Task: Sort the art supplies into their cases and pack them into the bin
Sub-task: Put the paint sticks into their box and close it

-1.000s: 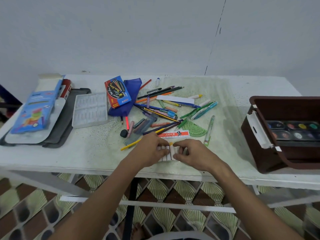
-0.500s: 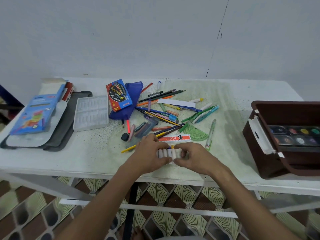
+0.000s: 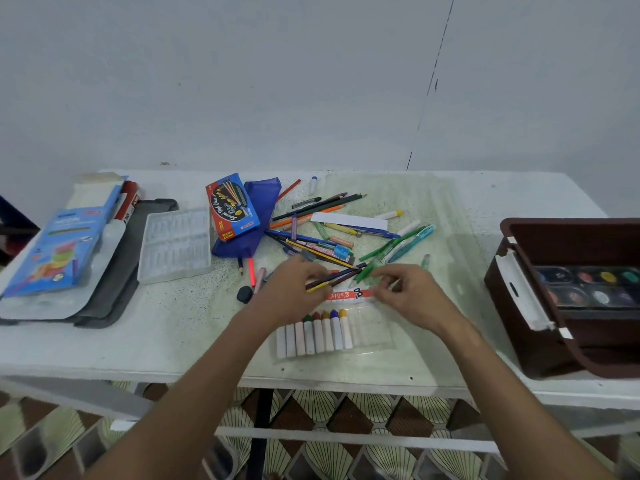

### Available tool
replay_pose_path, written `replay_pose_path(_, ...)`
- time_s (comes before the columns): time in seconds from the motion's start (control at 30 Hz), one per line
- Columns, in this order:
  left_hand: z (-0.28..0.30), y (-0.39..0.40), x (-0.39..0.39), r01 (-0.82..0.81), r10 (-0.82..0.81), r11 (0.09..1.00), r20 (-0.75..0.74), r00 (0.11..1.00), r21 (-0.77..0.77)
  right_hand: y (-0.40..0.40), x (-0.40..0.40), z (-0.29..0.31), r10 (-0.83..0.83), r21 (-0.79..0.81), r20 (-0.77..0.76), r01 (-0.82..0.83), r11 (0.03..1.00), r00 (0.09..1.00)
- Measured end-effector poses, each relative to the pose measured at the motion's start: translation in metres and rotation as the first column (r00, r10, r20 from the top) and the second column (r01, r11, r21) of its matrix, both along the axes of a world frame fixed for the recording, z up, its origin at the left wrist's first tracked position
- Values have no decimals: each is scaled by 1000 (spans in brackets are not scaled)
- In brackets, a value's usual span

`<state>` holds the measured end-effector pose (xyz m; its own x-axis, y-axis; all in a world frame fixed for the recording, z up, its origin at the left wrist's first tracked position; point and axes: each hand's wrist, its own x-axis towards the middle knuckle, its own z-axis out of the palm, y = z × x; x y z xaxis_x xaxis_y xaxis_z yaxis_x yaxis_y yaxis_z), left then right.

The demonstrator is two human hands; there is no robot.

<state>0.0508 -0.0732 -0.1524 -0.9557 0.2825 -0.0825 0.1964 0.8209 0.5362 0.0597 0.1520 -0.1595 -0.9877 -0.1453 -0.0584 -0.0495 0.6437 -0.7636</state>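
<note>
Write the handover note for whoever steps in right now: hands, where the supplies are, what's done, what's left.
Left hand: fingers curled around a few pencils at the near edge of the loose pile.
Right hand: at the orange header of the crayon pouch; whether it pinches it is unclear.
Crayons: a row lies in the clear pouch at the table's near edge.
Done: paint palette is already in the brown bin.
Left: the pile of pencils and pens is unsorted; the pencil box, blue pouch, clear tray and blue box are outside the bin.
</note>
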Motion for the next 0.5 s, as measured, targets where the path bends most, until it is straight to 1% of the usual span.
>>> replay_pose_path(0.13, 7, 12, -49, 15, -12, 999, -81, 997, 44, 16, -37, 3, -190, -28, -73, 189, 982, 979)
replay_pose_path(0.27, 8, 32, -103, 35, -34, 999, -110, 993, 1, 30, -70, 2, -379, -22, -113, 379, 925, 919)
replay_pose_path(0.37, 8, 54, -137, 114, -115, 993, -119, 986, -17, 37, -89, -1, -462, -18, -86, 463, 886, 882)
replay_pose_path(0.5, 3, 83, -169, 159, -162, 986, -71, 984, -53, 41, -106, -6, -526, -7, -31, 526, 850, 850)
